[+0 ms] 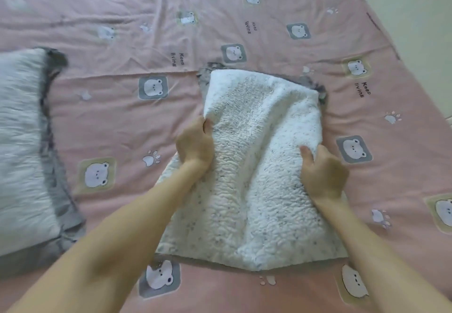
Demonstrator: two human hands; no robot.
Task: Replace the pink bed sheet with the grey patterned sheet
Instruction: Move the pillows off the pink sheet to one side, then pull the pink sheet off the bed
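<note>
The pink bed sheet (117, 126), printed with bear faces and paw marks, lies spread over the whole bed. On it, in the middle, sits a folded white fleecy blanket with grey specks and a grey edge (259, 156). My left hand (195, 145) grips the blanket's left edge, fingers curled round the fabric. My right hand (324, 172) holds the blanket's right side, thumb on top and fingers tucked under the edge. No grey patterned sheet is plainly in view.
A white fluffy pillow with a grey border (27, 146) lies on the sheet at the left. The bed's right edge runs diagonally at the upper right, with pale floor (415, 7) beyond it.
</note>
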